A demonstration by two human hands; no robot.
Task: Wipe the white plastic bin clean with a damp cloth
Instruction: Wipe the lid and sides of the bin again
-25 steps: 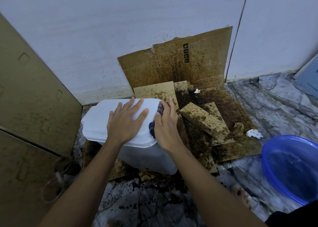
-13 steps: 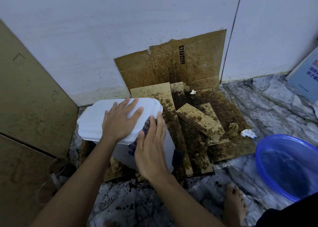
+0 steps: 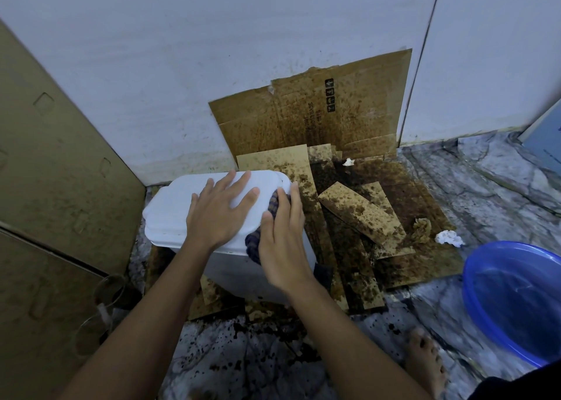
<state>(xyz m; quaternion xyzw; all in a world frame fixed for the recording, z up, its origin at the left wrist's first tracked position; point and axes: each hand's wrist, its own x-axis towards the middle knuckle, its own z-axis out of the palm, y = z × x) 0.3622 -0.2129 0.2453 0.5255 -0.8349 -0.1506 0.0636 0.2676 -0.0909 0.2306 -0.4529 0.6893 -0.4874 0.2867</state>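
Mid-wipe: your left hand [image 3: 221, 217], fingers spread, steadies the bin [image 3: 170, 211]; your right hand [image 3: 282, 248] presses the cloth [image 3: 252, 243] flat-fingered on its side. Sweep downward next.

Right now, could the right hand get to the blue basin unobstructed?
Probably yes. The right hand presses the cloth against the white bin; between it and the blue basin, on its own side, lie only flat stained cardboard, a tissue wad and floor, nothing tall.

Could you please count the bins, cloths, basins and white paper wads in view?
White plastic bin: 1
Dark cloth: 1
Blue basin: 1
White paper wads: 2
Total: 5
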